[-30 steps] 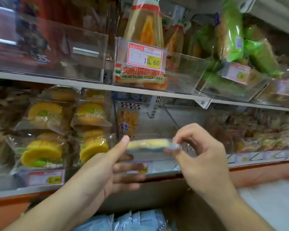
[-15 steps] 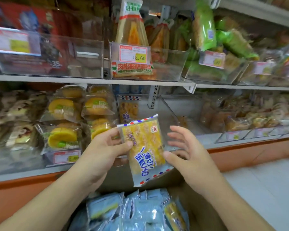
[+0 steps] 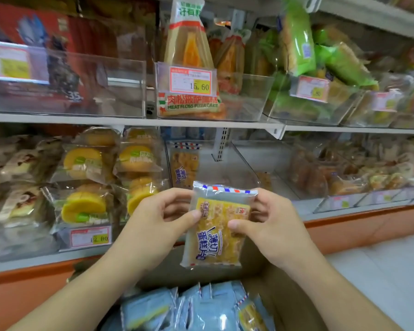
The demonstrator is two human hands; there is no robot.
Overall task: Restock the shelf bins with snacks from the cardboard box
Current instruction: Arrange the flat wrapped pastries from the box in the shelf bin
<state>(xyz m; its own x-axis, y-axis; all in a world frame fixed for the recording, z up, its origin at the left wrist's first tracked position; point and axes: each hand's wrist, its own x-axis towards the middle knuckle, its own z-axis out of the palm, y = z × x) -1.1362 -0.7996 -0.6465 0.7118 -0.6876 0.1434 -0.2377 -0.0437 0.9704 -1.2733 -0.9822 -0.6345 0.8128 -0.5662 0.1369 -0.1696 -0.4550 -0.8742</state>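
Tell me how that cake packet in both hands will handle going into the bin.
The cake packet probably bends: it is thin film around soft slices. It seems light, as the left hand and right hand hold it by thumb and fingers alone. The glossy wrapper may slip.

You face a shop shelving unit with two white shelves (image 3: 129, 121), the upper one resting on a white bracket (image 3: 276, 132) fixed to a slotted upright (image 3: 221, 146). An orange base panel (image 3: 359, 232) runs along the foot of the unit, from near left to far right. At your lower right lies pale floor (image 3: 380, 278). The light is even and soft, with dim shadow under the upper shelf.
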